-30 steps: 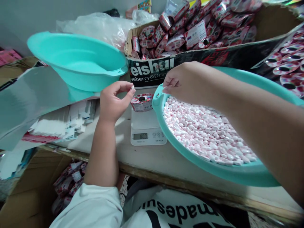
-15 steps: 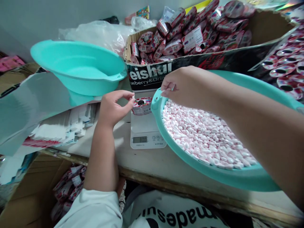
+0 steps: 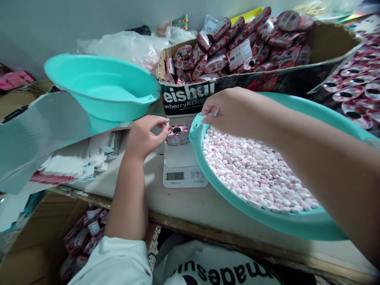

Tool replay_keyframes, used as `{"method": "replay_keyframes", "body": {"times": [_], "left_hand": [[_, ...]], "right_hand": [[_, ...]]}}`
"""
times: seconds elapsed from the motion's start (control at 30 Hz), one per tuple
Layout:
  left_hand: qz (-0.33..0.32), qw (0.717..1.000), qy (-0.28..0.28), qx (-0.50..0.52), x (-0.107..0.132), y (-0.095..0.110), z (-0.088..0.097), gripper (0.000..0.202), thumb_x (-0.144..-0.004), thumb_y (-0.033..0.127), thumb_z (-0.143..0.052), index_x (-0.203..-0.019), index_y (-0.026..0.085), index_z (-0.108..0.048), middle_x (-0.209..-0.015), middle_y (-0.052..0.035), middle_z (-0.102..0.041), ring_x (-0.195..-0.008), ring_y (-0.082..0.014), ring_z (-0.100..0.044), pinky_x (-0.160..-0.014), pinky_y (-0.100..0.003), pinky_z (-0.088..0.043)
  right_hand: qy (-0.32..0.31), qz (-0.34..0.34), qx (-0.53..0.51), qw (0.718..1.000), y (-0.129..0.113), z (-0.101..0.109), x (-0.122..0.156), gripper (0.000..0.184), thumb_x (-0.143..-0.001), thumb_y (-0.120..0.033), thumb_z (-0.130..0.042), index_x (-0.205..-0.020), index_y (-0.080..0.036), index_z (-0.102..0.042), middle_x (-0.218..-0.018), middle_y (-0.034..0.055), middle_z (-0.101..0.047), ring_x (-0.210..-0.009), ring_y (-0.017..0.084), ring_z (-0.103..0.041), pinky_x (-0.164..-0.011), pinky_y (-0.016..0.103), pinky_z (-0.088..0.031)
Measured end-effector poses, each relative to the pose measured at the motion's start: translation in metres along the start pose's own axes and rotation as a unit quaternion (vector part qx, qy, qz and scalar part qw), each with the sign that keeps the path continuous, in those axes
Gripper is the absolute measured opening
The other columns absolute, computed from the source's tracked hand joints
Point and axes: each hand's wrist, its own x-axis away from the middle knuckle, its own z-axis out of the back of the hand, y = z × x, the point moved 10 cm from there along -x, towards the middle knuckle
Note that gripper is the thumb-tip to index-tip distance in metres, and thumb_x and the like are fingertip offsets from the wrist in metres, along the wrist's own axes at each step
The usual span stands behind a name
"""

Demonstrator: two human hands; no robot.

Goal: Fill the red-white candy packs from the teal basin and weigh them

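Note:
My left hand [image 3: 147,136] is closed in a pinch on a small white candy [image 3: 168,124], just left of a red-and-white printed packet [image 3: 178,135]. That packet has a dark round hole on top and stands on a white digital scale [image 3: 181,158], whose display looks like 80.0. Over the near-left rim of a turquoise basin [image 3: 194,136], my right hand [image 3: 221,109] has its fingers curled and pinched. What it holds, if anything, is too small to make out. Many pale pink-white candies [image 3: 255,170] fill the basin.
Behind the scale stands a black cardboard box [image 3: 190,95] heaped with printed packets. Another turquoise basin [image 3: 101,87] is at left, above stacked white cards [image 3: 71,158]. More packets [image 3: 356,83] stand in rows at right. Below the table edge, a carton [image 3: 32,241] holds packets.
The view has shifted slightly, so things sit a little lower in the picture. Both hands keep nearly the same pose and place.

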Motion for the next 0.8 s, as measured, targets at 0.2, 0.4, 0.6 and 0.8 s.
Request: {"method": "replay_keyframes", "body": {"times": [0.2,0.4,0.6,0.8], "left_hand": [[-0.006,1.000,-0.022,0.003,0.001,0.001,-0.007,0.012,-0.088,0.021,-0.066,-0.096,0.017,-0.074,-0.090,-0.0024,-0.075,-0.081,-0.0163,-0.070,-0.077,-0.027,-0.054],[0.004,0.999,-0.041,0.018,0.000,0.001,-0.010,0.012,-0.090,0.024,-0.064,-0.095,0.017,-0.073,-0.093,-0.0041,-0.076,-0.086,-0.0186,-0.070,-0.079,-0.030,-0.055],[-0.016,0.999,-0.042,0.023,-0.001,0.006,-0.008,0.011,-0.090,0.022,-0.065,-0.095,0.016,-0.073,-0.094,-0.0050,-0.076,-0.085,-0.0191,-0.070,-0.078,-0.031,-0.055],[-0.017,0.999,-0.046,0.016,0.000,0.005,-0.010,0.010,-0.090,0.020,-0.066,-0.096,0.016,-0.073,-0.095,-0.0046,-0.076,-0.086,-0.0185,-0.070,-0.079,-0.030,-0.054]], "right_hand": [[0.005,-0.017,0.022,1.000,-0.001,0.007,0.001,0.015,-0.088,-0.028,-0.063,-0.092,-0.020,-0.075,-0.082,0.0048,-0.069,-0.069,0.016,-0.055,-0.063,0.030,-0.038],[0.012,-0.003,0.022,1.000,0.001,0.004,0.000,0.016,-0.086,-0.028,-0.064,-0.093,-0.019,-0.076,-0.084,0.0040,-0.071,-0.065,0.013,-0.052,-0.060,0.028,-0.033],[0.004,0.001,0.033,0.999,0.005,-0.003,-0.003,0.015,-0.085,-0.029,-0.063,-0.094,-0.023,-0.075,-0.088,0.0013,-0.072,-0.067,0.014,-0.056,-0.058,0.027,-0.035],[0.020,-0.025,0.018,0.999,0.009,0.000,-0.003,0.012,-0.083,-0.027,-0.065,-0.090,-0.025,-0.074,-0.088,-0.0006,-0.071,-0.066,0.013,-0.054,-0.057,0.027,-0.034]]}}
